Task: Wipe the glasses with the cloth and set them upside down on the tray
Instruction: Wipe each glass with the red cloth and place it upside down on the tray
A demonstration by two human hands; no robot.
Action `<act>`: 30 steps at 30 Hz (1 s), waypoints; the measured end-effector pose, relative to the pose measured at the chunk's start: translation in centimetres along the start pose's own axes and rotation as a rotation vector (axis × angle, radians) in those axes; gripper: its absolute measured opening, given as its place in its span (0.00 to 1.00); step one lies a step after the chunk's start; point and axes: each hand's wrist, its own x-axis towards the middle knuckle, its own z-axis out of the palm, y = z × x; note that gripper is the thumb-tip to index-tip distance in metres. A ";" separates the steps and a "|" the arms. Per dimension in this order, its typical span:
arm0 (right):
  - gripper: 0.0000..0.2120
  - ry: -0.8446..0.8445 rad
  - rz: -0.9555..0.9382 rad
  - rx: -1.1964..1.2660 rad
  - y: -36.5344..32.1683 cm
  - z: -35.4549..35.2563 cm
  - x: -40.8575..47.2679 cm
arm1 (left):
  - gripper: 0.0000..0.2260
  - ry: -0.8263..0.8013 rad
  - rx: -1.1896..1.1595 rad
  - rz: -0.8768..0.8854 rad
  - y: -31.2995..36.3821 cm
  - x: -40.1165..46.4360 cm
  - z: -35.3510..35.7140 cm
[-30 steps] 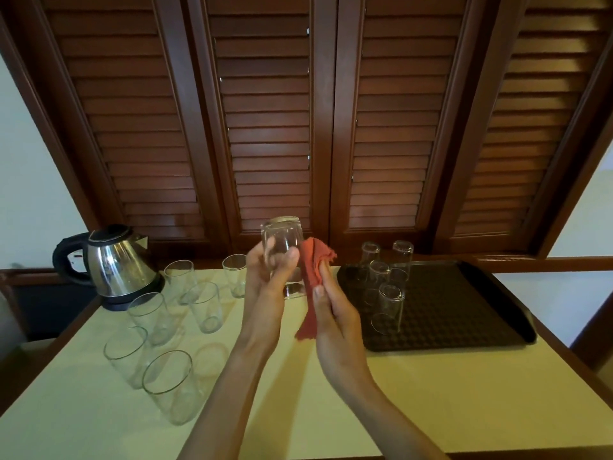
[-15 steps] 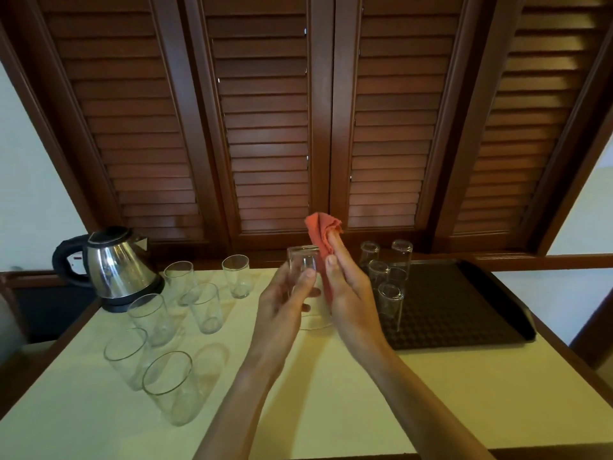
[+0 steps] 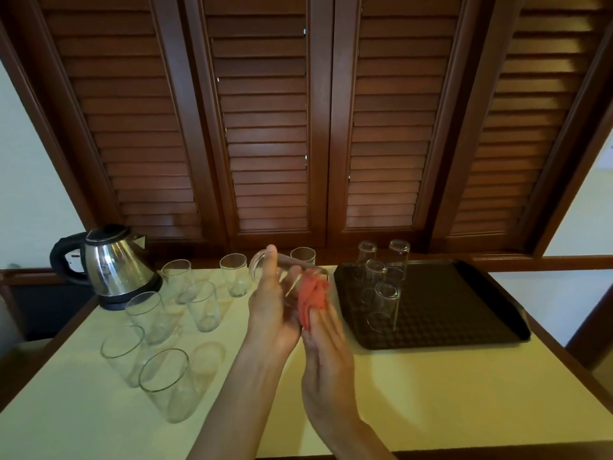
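Observation:
My left hand [image 3: 270, 305] grips a clear glass [image 3: 265, 267] tilted on its side above the table, base to the left. My right hand [image 3: 326, 343] holds a red cloth [image 3: 311, 293] bunched against the glass's mouth. Several glasses [image 3: 384, 303] stand upside down on the left part of the dark tray [image 3: 464, 310]. Several upright glasses [image 3: 202, 305] stand on the table to the left of my hands.
A steel electric kettle [image 3: 112, 263] stands at the table's back left corner. One more upright glass [image 3: 303, 255] stands behind my hands. Brown louvred shutters [image 3: 265, 127] rise behind the pale yellow table [image 3: 431, 393].
The glass has gone from upright to lying on its side, lower down. The cloth moved from the glass's top to its mouth on the right. My hands came lower.

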 end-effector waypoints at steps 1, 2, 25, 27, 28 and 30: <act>0.22 -0.066 -0.012 -0.038 0.4 -0.6 0.0 | 0.26 -0.003 0.019 -0.001 0.2 0.0 0.0; 0.24 -0.159 -0.040 -0.109 0.8 -1.4 0.4 | 0.22 -0.020 0.032 0.003 0.4 0.0 -0.1; 0.53 -0.477 0.007 -0.223 -1.4 -3.3 5.2 | 0.21 -0.405 0.213 -0.003 1.4 0.5 -0.7; 0.52 -0.464 -0.069 -0.411 -0.3 -3.2 5.1 | 0.21 -0.356 0.230 0.005 1.0 0.4 -0.7; 0.48 -0.476 -0.036 -0.328 -0.3 -3.2 4.8 | 0.21 -0.344 0.235 0.012 0.7 0.5 -0.9; 0.39 -0.500 0.250 0.078 -1.8 -4.1 4.3 | 0.18 -0.331 0.258 0.059 0.5 0.8 -1.4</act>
